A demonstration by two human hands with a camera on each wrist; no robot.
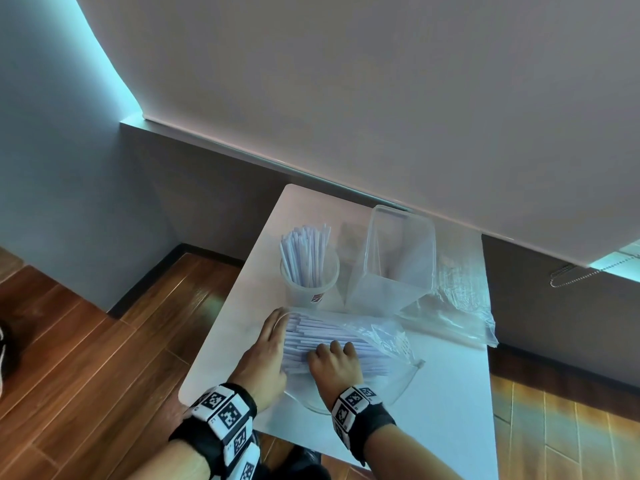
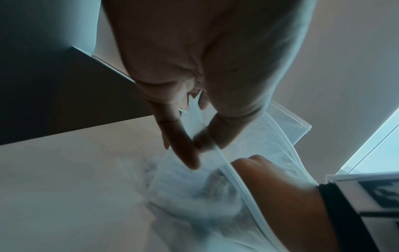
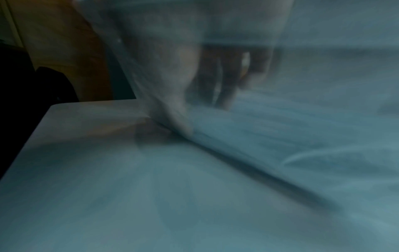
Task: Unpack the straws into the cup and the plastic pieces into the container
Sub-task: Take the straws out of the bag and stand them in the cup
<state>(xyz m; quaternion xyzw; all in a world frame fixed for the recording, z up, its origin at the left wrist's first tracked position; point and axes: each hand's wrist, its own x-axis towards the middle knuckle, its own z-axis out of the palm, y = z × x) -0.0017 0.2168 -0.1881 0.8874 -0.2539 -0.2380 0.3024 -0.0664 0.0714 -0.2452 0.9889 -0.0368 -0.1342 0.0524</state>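
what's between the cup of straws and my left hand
Head view: only bare white table separates the cup from the left hand, which pinches the straw bag.

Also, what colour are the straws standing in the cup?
The straws in the cup look white to pale lilac; the head view shows them best.

Plain indoor room, wood floor (image 1: pixel 86 341), roller blind (image 1: pixel 381 98), white table (image 1: pixel 450 393)

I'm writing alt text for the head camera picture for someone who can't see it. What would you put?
Two hands work at a clear bag of white straws lying on a white table: the left hand holds its open end, the right hand reaches inside onto the straws. Behind stand a cup of upright straws, a clear container and loose plastic wrap.
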